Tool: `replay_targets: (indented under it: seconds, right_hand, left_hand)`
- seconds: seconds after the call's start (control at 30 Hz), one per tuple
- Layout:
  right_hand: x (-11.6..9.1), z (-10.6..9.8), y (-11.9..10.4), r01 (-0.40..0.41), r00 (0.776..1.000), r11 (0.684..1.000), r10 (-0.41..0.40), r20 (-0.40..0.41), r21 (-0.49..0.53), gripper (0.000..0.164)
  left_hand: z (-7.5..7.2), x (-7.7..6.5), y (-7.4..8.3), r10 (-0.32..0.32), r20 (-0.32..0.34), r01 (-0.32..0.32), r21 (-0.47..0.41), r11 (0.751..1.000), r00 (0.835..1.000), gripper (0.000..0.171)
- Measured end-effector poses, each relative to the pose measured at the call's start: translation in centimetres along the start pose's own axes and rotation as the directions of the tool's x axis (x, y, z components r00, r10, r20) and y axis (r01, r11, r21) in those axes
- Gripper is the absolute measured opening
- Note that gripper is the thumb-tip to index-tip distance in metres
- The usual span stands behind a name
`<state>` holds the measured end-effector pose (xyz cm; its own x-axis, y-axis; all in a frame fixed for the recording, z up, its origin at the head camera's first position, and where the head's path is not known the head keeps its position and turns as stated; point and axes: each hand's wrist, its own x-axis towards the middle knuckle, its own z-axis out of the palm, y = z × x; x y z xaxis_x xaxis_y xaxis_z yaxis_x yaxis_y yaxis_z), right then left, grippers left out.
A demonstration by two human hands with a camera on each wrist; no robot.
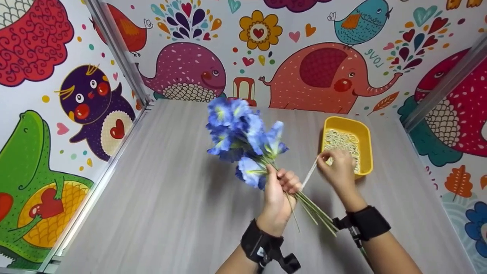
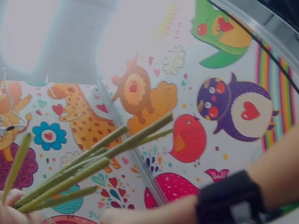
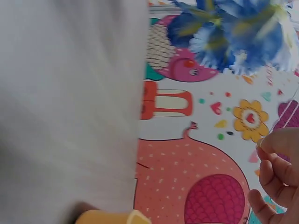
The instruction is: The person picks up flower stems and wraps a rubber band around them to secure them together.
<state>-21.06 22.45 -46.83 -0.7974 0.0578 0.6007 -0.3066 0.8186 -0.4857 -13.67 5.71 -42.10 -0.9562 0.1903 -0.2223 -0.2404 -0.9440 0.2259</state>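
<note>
Your left hand (image 1: 279, 190) has its grip curled round the stems (image 1: 317, 213) of the blue flowers (image 1: 237, 131), near the centre of the frame. Your right hand (image 1: 340, 165) pinches a pale band (image 1: 310, 173), stretched toward those stems; how it is anchored there you can't tell. If that pinch slips, the band could snap back; if your left grip loosens, the splayed stems could slide apart. Right of centre on the bench (image 1: 171, 190), the yellow tub (image 1: 366, 152) holds a pile of similar bands (image 1: 342, 139); a careless right-hand knock might spill them.
</note>
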Motion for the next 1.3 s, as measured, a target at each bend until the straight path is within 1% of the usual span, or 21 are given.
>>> replay_targets:
  seconds: [0.07, 0.13, 0.17, 0.3, 0.37, 0.43, 0.53, 0.63, 0.7, 0.77, 0.8, 0.83, 0.87, 0.9, 1.0, 1.03, 1.1, 1.13, 1.2, 1.23, 1.3]
  right_hand:
    - [-1.2, 0.8, -0.1, 0.053, 0.999, 0.997, -0.053, 0.013, -0.049, 0.007]
    - [-2.3, 1.5, -0.2, 0.085, 0.995, 0.994, -0.082, 0.048, -0.065, 0.009]
    - [-2.8, 1.7, -0.3, 0.086, 0.994, 0.994, -0.081, 0.077, -0.064, 0.009]
    - [-4.1, 2.3, -1.3, 0.01, 0.974, 0.998, 0.005, 0.225, -0.063, 0.01]
    - [-4.4, 2.5, -1.8, -0.016, 0.969, 0.996, 0.035, 0.244, -0.083, 0.014]
    - [-4.7, 2.9, -2.2, -0.001, 0.979, 0.998, 0.015, 0.202, -0.07, 0.012]
    - [-5.7, 3.4, -2.9, 0.073, 0.993, 0.997, -0.076, 0.093, 0.029, 0.01]
    - [-7.1, 3.6, -4.0, 0.177, 0.984, 0.969, -0.18, -0.002, 0.169, 0.01]
    - [-7.9, 3.6, -4.9, 0.253, 0.967, 0.945, -0.244, -0.071, 0.205, 0.008]
    - [-8.1, 3.4, -5.8, 0.349, 0.934, 0.917, -0.323, -0.154, 0.192, 0.004]
    - [-8.0, 3.2, -6.3, 0.398, 0.909, 0.901, -0.363, -0.203, 0.172, 0.005]
    - [-8.0, 2.9, -6.7, 0.446, 0.879, 0.884, -0.402, -0.255, 0.143, 0.009]
    - [-7.8, 2.6, -7.2, 0.499, 0.84, 0.859, -0.446, -0.309, 0.117, 0.013]
    - [-7.6, 2.2, -7.6, 0.551, 0.794, 0.831, -0.493, -0.356, 0.078, 0.016]
    - [-6.8, 0.7, -8.9, 0.667, 0.658, 0.745, -0.598, -0.458, -0.014, 0.018]
    - [-6.5, 0.2, -9.3, 0.695, 0.618, 0.718, -0.625, -0.477, -0.04, 0.017]
    - [-6.1, -0.8, -9.9, 0.733, 0.555, 0.674, -0.67, -0.493, -0.09, 0.016]
    - [-5.9, -1.2, -10.1, 0.745, 0.533, 0.658, -0.685, -0.497, -0.107, 0.015]
    - [-5.5, -1.8, -10.4, 0.76, 0.505, 0.635, -0.71, -0.491, -0.136, 0.014]
    - [-5.3, -2.0, -10.5, 0.763, 0.497, 0.628, -0.721, -0.483, -0.152, 0.014]
    - [-4.8, -2.3, -10.5, 0.763, 0.493, 0.621, -0.738, -0.461, -0.179, 0.013]
  left_hand:
    - [0.4, 0.3, 0.6, 0.026, -0.012, -0.026, -0.055, 0.998, 1.0, 0.048]
    - [0.8, 0.8, 1.0, 0.055, -0.019, -0.056, -0.097, 0.994, 0.998, 0.048]
    - [1.0, 1.1, 1.1, 0.068, -0.023, -0.07, -0.116, 0.991, 0.997, 0.048]
    - [1.8, 2.1, 1.5, 0.112, -0.012, -0.112, -0.182, 0.977, 0.994, 0.048]
    - [2.1, 2.6, 1.7, 0.131, 0.002, -0.128, -0.213, 0.969, 0.991, 0.049]
    - [2.4, 3.1, 1.8, 0.159, 0.016, -0.151, -0.23, 0.961, 0.987, 0.048]
    - [2.6, 3.6, 1.8, 0.211, 0.023, -0.199, -0.24, 0.95, 0.977, 0.048]
    - [2.5, 4.2, 1.8, 0.251, 0.0, -0.244, -0.24, 0.94, 0.968, 0.047]
    - [2.4, 4.6, 1.7, 0.271, -0.023, -0.268, -0.234, 0.934, 0.962, 0.047]
    - [2.3, 5.2, 1.8, 0.295, -0.036, -0.295, -0.22, 0.93, 0.955, 0.046]
    - [2.3, 5.5, 1.8, 0.31, -0.037, -0.31, -0.21, 0.927, 0.95, 0.046]
    - [2.2, 5.7, 1.8, 0.323, -0.039, -0.324, -0.197, 0.925, 0.946, 0.045]
    - [2.1, 5.9, 1.8, 0.333, -0.038, -0.334, -0.186, 0.924, 0.942, 0.045]
    - [2.0, 6.1, 1.8, 0.343, -0.035, -0.344, -0.174, 0.923, 0.939, 0.045]
    - [1.7, 6.6, 1.6, 0.354, -0.026, -0.353, -0.144, 0.924, 0.935, 0.044]
    - [1.6, 6.7, 1.5, 0.35, -0.023, -0.35, -0.135, 0.927, 0.936, 0.044]
    - [1.4, 6.9, 1.2, 0.348, -0.014, -0.347, -0.114, 0.931, 0.937, 0.044]
    - [1.3, 6.9, 1.1, 0.349, -0.009, -0.348, -0.098, 0.932, 0.937, 0.043]
    - [1.0, 7.0, 0.7, 0.351, 0.003, -0.35, -0.066, 0.934, 0.936, 0.043]
    - [0.8, 7.0, 0.5, 0.352, 0.01, -0.351, -0.054, 0.935, 0.936, 0.043]
    - [0.6, 7.0, 0.1, 0.356, 0.033, -0.355, -0.033, 0.934, 0.934, 0.043]
